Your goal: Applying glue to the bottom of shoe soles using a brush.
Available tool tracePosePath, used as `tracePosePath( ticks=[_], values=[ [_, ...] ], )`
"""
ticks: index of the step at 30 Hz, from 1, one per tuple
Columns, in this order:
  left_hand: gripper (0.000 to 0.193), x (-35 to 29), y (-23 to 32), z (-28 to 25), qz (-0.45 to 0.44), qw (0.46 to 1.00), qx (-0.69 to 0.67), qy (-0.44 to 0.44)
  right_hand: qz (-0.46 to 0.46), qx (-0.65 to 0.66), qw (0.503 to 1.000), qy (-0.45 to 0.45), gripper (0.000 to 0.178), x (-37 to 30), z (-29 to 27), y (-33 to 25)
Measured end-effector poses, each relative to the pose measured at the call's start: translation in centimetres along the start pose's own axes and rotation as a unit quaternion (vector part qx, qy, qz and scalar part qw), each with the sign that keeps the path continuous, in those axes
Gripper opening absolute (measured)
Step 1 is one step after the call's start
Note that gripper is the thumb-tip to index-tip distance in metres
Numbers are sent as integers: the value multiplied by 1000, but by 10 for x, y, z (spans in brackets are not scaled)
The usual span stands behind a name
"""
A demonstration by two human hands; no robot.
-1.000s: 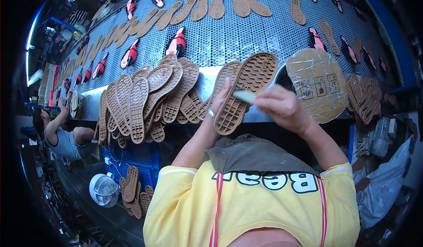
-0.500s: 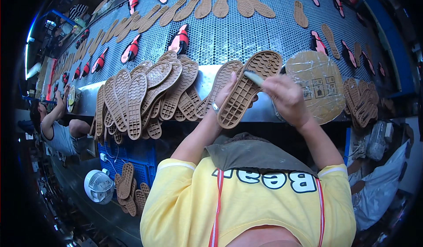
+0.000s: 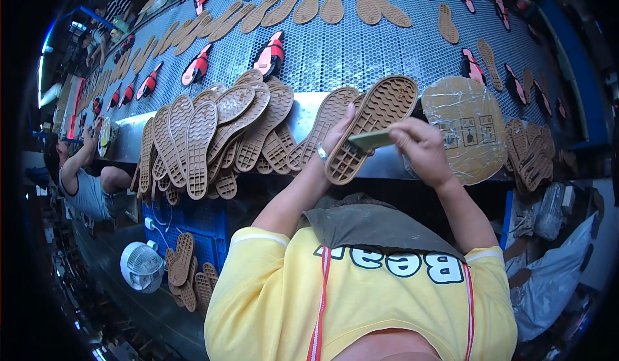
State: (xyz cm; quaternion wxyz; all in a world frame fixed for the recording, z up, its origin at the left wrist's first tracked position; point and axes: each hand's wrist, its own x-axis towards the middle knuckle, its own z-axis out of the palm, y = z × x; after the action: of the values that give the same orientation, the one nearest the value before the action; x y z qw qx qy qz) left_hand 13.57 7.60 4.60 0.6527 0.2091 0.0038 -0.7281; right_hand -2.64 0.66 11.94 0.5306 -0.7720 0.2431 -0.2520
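A brown shoe sole is tilted up in front of me, its treaded, gridded face showing. My left hand grips it by its left edge; the fingers underneath are mostly hidden. In my right hand is a flat green-handled brush, pinched between thumb and fingers. Its dark tip meets the sole's grid near the lower half. Another brown sole lies on the metal ledge just beyond my left hand. To the right of my right hand sits a rounded cardboard pad wrapped in clear film.
A heap of brown soles overhangs the ledge at left; a smaller pile sits at right. Beyond, a blue mesh conveyor carries soles and red-black sandals. Lower left are a white fan and blue crate; a person sits farther left.
The brush tip has moved down the sole toward its near end, and the handle now lies more level. My right hand has shifted slightly; the left still holds the sole.
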Motion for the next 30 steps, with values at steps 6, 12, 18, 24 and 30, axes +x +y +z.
tracePosePath(
  ticks=[6,12,18,24,30],
  values=[
    [69,1,5,-22,-19,989,62,-131,-45,-63,974,213,11,19,-42,7],
    [70,-13,7,-20,-24,994,95,-50,-225,-187,946,139,15,17,-33,17],
    [69,-4,14,-14,31,991,130,-32,-268,-143,953,4,15,-17,11,-16],
    [73,-4,19,-3,25,980,168,-106,-162,-150,960,170,14,12,-32,5],
    [63,9,22,-36,-29,980,-8,-196,-166,-238,949,118,19,-13,14,-13]
  ],
)
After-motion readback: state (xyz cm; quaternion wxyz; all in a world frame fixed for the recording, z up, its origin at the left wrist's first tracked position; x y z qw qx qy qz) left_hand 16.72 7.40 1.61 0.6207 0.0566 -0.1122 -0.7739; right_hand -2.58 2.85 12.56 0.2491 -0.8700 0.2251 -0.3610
